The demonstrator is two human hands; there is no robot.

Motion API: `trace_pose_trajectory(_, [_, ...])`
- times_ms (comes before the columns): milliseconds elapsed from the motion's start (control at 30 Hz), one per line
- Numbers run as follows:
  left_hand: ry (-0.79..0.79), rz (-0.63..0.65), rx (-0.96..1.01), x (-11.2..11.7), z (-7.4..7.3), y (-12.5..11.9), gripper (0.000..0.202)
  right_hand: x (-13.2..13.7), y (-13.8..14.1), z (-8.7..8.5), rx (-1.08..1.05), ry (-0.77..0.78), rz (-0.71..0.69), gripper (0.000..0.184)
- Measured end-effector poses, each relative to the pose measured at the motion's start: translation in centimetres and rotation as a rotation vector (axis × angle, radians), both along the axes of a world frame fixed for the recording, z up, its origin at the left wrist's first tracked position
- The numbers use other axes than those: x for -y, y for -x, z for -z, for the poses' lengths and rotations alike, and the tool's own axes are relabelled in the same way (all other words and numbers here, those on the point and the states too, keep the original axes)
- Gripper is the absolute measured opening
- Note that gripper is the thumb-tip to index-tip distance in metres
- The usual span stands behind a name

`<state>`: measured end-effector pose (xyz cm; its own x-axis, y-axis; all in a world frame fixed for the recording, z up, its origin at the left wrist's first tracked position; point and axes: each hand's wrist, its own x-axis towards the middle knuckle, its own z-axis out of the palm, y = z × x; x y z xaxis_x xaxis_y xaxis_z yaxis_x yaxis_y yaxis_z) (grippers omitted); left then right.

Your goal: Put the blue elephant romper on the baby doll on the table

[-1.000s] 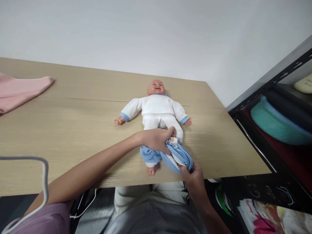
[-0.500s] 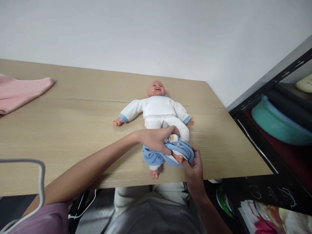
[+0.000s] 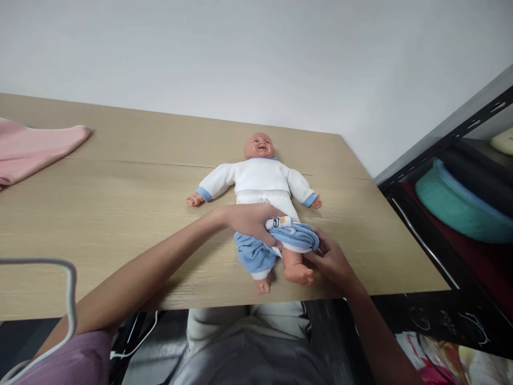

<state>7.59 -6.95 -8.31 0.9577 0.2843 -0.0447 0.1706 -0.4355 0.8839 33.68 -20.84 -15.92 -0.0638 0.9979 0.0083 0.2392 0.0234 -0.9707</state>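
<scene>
Head view. A white soft-bodied doll with a bald plastic head [image 3: 262,179] lay on its back on a pale wood-grain table [image 3: 132,214], its torso just beyond the two hands and its feet toward the person. Sky-blue terry-cloth trousers [image 3: 294,235] with white cuffs were bunched about the doll's lower legs, between and beneath the hands. The bare left hand [image 3: 252,220] lay across the legs, thumb and fingers grasping the upper edge beside a small white-and-orange patch [image 3: 280,222]. The bare right hand [image 3: 332,262] closed on the outer edge of the gathered leg; its fingertips were partly hidden, so the firmness of that grip could not be told.

The chief change concerned the pink plastic foot [image 3: 298,274] nearer the right hand — concealed in the folds a second earlier, showing only its toes at half a second, and now out past the cuff with the ankle exposed. The other pink foot [image 3: 262,286], below the left hand, also projected from its cuff. Each leg opening thus appeared to be threaded — though the cloth remained low, the white upper legs uncovered.

Well to the left of the left hand lay a pale-pink cloth [image 3: 38,152]; well beyond the right hand stood a turquoise basin [image 3: 460,203].
</scene>
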Motion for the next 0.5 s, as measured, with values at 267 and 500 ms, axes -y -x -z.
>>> trace_pose_trajectory(267, [0.187,0.075,-0.018,-0.8,-0.1,0.5,0.033,-2.3,-1.9,-3.2,0.191,-0.030,-0.230,0.041])
trace_pose_trajectory(500, [0.201,0.109,-0.098,-1.3,0.3,0.9,0.038,-3.0,-1.2,-3.0,0.121,-0.016,-0.391,0.046])
